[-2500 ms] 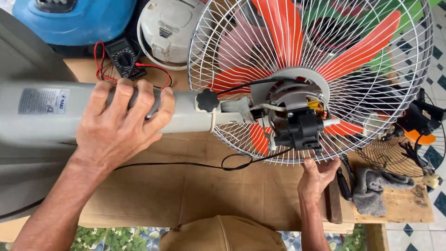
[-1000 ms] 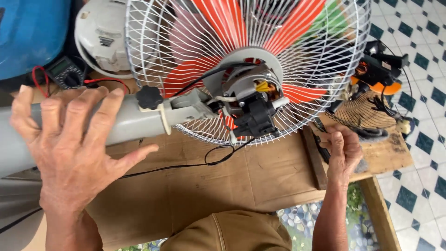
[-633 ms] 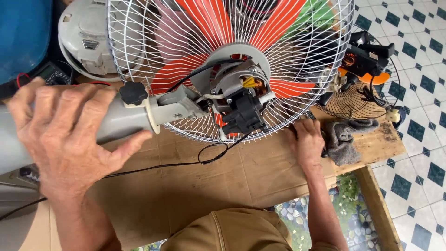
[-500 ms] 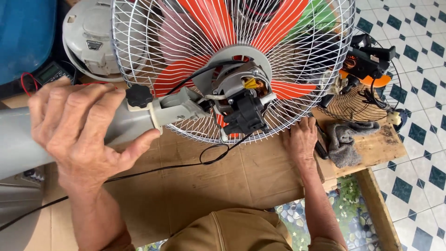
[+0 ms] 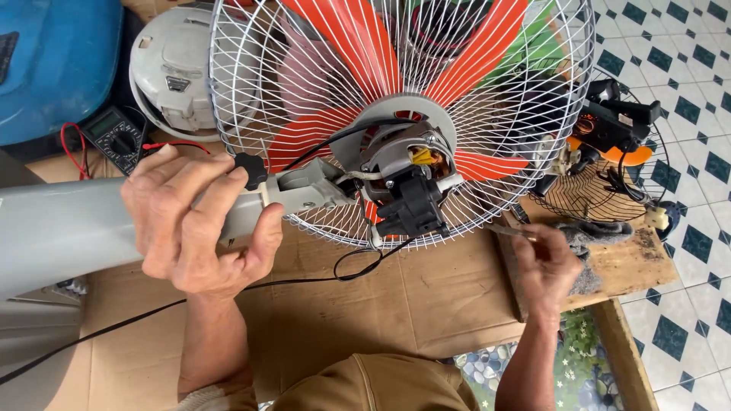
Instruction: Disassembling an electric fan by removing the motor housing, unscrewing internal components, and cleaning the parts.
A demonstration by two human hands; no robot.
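Over cardboard-covered bench (image 5: 426, 297) | L hand (image 5: 194, 224) wrapped round grey fan neck (image 5: 251, 205) (just behind black knob (image 5: 250, 169)) | R hand (image 5: 544, 266) pinching thin metal tool (image 5: 506, 229), tip near white grille (image 5: 381, 91) rim | exposed motor (image 5: 407, 175) centre, orange blades behind.

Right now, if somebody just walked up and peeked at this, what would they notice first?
Most likely the big fan lying across the middle, with orange blades behind a white wire cage and its bare motor showing at the back. The left hand wraps around the fan's grey pole, and the right hand pinches a thin metal tool beside the cage's lower edge. A blue tub sits in the top left corner.
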